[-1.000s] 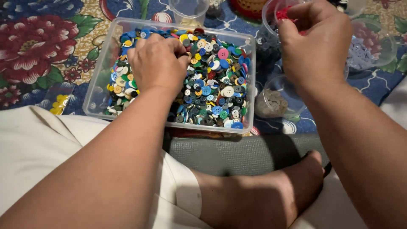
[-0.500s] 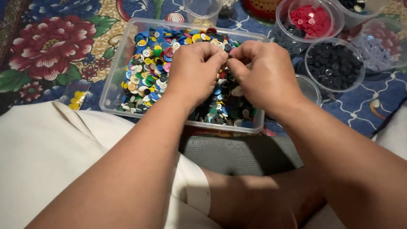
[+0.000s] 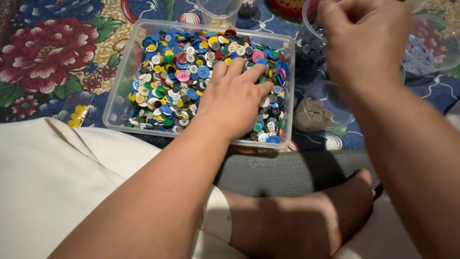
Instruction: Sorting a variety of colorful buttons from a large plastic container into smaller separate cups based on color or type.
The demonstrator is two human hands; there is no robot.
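- A floral cloth (image 3: pixel 43 52) in red, blue and yellow covered the floor, with a grey mat (image 3: pixel 287 172) at its near edge. The seated person's cream-clad leg and bare foot (image 3: pixel 330 211) crossed the foreground.
- A clear rectangular tub (image 3: pixel 120 91) sat on the cloth, filled with mixed buttons (image 3: pixel 177 76) in blue, white, yellow, green, pink and black.
- The left hand (image 3: pixel 237 96) lay palm down on the buttons at the tub's right side, fingers spread and relaxed, gripping nothing that showed.
- The right hand (image 3: pixel 366 38) was raised above the small containers to the right of the tub, fingers bunched together; whether it pinched a button could not be told.
- Beneath that hand stood a clear cup of dark buttons (image 3: pixel 311 45), and nearer the tub a small clear cup of greyish buttons (image 3: pixel 316 112). A further clear container (image 3: pixel 431 48) of pale bluish pieces sat at far right, and an empty-looking clear cup (image 3: pixel 219 10) behind the tub.
- The step looked like sorting by colour: one hand over a cup, the other searching. The next pick would likely call for a fine pinch on a single button.
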